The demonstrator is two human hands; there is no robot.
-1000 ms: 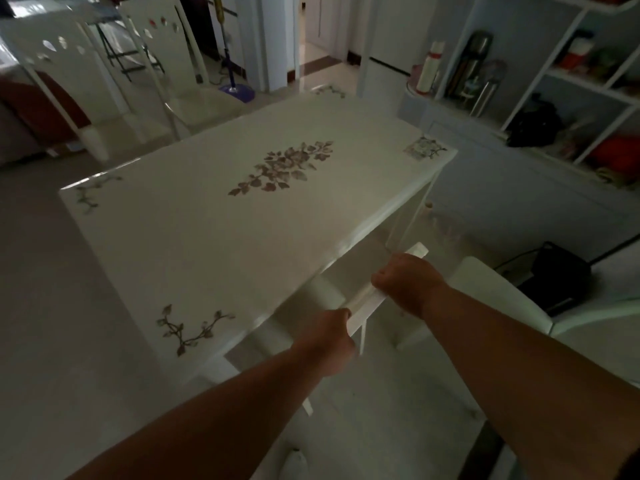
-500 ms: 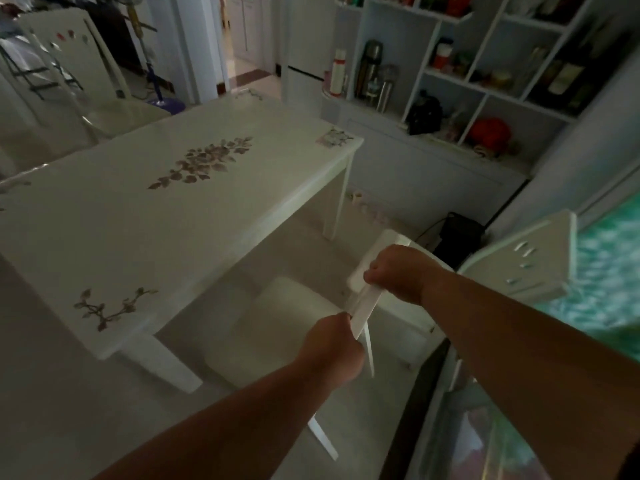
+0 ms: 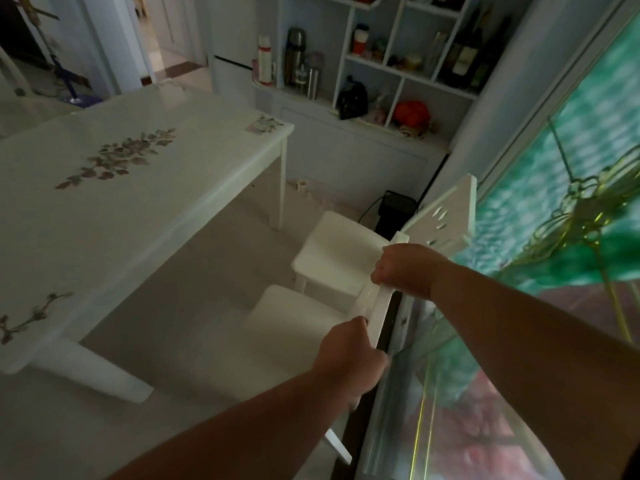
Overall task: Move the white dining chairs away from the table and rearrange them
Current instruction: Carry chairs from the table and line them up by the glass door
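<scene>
Near white chair stands on the pale floor, clear of the surface's long edge and close to the glass door on the right. Both hands grip its top rail: left hand closed round the rail's near end, right hand closed over the far end, fingers wrapped, knuckles up. Seat is plain white & flat, backrest seen edge-on so only a thin white strip shows; one slim leg visible below the left forearm. 2nd white chair sits just beyond it, nearly touching, backrest w/ small cut-out slots against the door. Surface is glossy white w/ a floral print in the middle and sprigs at the corners, thick white legs. Beyond its far corner, white shelving holds flasks, bottles, a dark bag, something red. Black box w/ cable on the floor by the wall. Room is dim; green patterned view through the glass
</scene>
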